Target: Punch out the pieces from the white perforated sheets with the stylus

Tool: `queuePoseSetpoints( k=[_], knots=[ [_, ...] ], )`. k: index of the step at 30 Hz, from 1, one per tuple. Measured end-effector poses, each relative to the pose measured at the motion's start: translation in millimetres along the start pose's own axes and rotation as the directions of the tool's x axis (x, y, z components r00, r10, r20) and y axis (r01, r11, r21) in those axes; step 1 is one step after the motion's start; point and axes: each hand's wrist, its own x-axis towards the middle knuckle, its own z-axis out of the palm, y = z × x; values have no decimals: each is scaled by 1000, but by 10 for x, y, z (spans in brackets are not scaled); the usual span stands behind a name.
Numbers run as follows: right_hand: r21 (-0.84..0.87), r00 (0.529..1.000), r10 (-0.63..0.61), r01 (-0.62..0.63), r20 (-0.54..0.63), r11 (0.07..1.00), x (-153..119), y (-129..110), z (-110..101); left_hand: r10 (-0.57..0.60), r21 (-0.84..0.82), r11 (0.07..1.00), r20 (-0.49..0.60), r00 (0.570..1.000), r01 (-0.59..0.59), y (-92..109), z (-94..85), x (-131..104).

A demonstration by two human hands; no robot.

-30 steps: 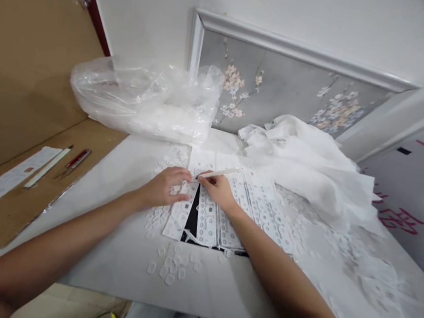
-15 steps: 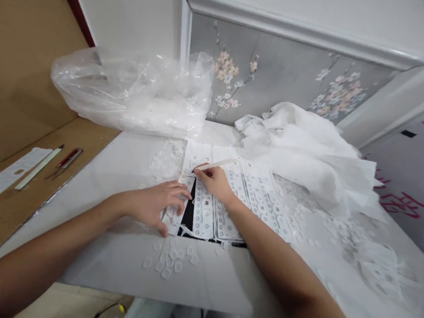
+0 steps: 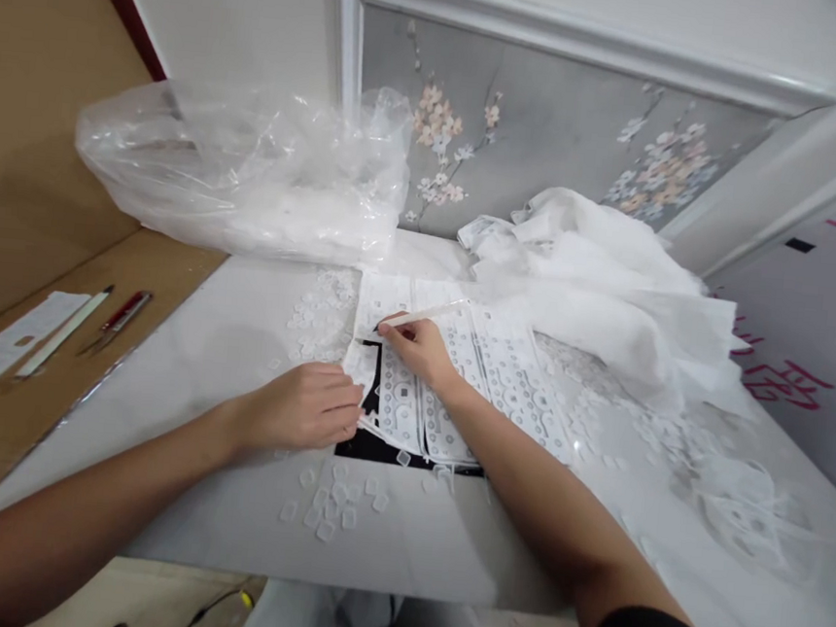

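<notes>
Flat on the table lie white sheets (image 3: 456,385) printed with rows of small rings and curved outlines. A black surface (image 3: 352,444) shows below them and through a gap at their left side. My left hand (image 3: 311,407) has its fingers curled closed on the left strip of sheet (image 3: 361,362), which is bent up at its edge; the fingertips are partly hidden. In my right hand (image 3: 419,348) is a slim white pen-like tool (image 3: 437,309), pinched between thumb and fingers, its dark tip low over the sheet. Small clear rounded-square pieces (image 3: 332,501) lie scattered in front.
A puffy clear plastic bag (image 3: 254,182) sits at the back left, and crumpled white sheeting (image 3: 596,280) at the back right. Cardboard (image 3: 165,277) on the left carries a red-handled tool (image 3: 123,312) and a white stick (image 3: 65,331). White scraps (image 3: 744,508) lie right.
My left hand has gone from spread fingers to curled ones, and the left strip of sheet is now bent up, baring more black. My right hand has barely moved.
</notes>
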Motion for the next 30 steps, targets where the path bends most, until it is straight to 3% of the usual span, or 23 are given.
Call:
queuePoseSetpoints(
  k=[4,6,10,14,20,23,27,30],
  knots=[
    [-8,999,-42,42,-5,999,7,32,-4,-101,-97,990,18,995,103,-34,24,6],
    [-17,999,-46,46,-6,999,7,40,-2,-167,-221,955,149,975,197,-56,-5,29],
    [-11,998,-70,70,-6,997,7,41,8,-199,-336,871,427,882,358,-96,-124,15],
    [18,998,-69,69,1,997,8,24,11,-165,-347,849,544,823,399,-119,-228,-76],
    [9,998,-59,58,13,998,-8,-13,-7,-168,-372,843,505,847,389,-71,-341,-79],
    [11,997,-72,72,14,997,-14,-18,-2,-178,-362,841,517,837,403,-29,-393,-68],
    [-6,999,-53,53,6,999,-14,-31,9,-238,-262,863,544,804,432,7,-362,-117],
    [-24,999,-41,41,3,999,-17,-48,8,-257,-218,886,502,825,409,35,-322,-148]
  ],
)
